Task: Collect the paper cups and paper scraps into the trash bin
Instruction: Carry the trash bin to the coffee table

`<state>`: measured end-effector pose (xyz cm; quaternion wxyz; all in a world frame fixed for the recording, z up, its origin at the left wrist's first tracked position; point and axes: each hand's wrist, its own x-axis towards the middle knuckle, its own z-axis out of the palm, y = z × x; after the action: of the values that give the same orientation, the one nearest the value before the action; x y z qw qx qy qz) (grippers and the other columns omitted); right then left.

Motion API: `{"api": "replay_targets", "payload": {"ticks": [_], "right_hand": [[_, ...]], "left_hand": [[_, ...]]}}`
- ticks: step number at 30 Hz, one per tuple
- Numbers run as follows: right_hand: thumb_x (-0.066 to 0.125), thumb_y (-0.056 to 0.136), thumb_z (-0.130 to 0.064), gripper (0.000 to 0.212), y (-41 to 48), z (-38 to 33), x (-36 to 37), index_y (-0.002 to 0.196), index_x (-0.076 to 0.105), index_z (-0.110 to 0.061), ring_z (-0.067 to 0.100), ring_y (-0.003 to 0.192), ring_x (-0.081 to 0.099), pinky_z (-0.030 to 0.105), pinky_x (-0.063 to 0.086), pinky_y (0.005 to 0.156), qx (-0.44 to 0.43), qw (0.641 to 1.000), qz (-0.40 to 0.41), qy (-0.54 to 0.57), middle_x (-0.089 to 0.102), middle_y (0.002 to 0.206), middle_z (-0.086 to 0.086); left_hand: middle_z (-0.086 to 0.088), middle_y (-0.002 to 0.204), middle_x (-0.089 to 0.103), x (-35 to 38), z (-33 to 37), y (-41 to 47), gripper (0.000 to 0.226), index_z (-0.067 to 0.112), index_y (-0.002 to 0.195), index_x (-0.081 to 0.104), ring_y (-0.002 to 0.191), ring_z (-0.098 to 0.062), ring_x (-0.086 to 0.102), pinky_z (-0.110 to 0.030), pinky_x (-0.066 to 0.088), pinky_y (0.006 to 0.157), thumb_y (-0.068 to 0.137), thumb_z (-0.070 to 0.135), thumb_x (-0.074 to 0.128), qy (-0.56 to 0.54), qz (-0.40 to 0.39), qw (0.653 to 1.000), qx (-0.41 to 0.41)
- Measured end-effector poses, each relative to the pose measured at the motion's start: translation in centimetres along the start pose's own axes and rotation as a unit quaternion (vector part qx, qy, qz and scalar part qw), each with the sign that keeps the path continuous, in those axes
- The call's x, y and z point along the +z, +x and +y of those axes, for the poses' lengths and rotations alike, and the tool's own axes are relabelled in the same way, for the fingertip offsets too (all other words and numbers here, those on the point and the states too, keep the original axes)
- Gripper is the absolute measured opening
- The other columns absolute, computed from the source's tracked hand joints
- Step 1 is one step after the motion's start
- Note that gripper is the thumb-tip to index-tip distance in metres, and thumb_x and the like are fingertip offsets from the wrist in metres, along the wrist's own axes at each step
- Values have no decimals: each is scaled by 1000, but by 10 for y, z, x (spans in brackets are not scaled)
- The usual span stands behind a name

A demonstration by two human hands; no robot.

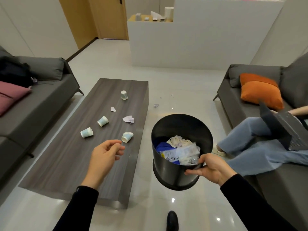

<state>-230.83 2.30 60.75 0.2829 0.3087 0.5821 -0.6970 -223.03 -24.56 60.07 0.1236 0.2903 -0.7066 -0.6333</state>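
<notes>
Plainly the right hand [211,169] grips the black trash bin [168,174] at its near rim, thumb hooked inside and fingers pressed along the outer wall, and holds it lifted above the floor, just right of the coffee table [66,155]. Crumpled paper, clear wrappers and something blue lie in the bin; whatever sits beneath them is hidden.

The left hand [106,154] hovers over the table's near right part, fingers loosely curled toward the thumb and holding nothing. Just beyond its fingertips the nearest paper cup [127,136] lies on its side. A second paper cup [86,132] and a third paper cup [102,121] lie tipped over further left, and a fourth paper cup [124,95] stands upside down towards the far end. Between them rest a crumpled paper scrap [128,119] and a small paper scrap [113,109]. Floor scraps [156,105] beyond the bin are too small to make out — pale bits only. At right a seated person's legs [246,140] and laptop [280,129] are cut off by the frame edge
</notes>
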Motion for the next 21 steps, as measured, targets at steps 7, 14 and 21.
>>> {"api": "replay_targets", "payload": {"ticks": [7,14,21], "right_hand": [[22,84,20,48,90,-84,28,122,43,-2,34,85,59,53,56,59,7,998,-11,-58,55,112,21],[21,88,19,39,172,-137,71,115,41,-1,37,103,48,60,45,86,64,996,5,-59,49,113,19],[24,82,23,52,277,-172,135,120,44,-6,36,92,56,51,57,52,83,991,32,-103,54,103,16]], "left_hand": [[-8,79,70,47,21,82,20,18,81,65,71,-19,61,-29,49,66,89,5,52,-11,44,999,-24],[-6,78,69,71,24,187,19,16,84,64,68,-16,60,-26,48,65,91,5,50,-11,51,998,-45],[-5,80,68,86,17,322,21,19,82,63,70,-16,62,-24,48,64,91,5,50,-14,32,996,-85]]}}
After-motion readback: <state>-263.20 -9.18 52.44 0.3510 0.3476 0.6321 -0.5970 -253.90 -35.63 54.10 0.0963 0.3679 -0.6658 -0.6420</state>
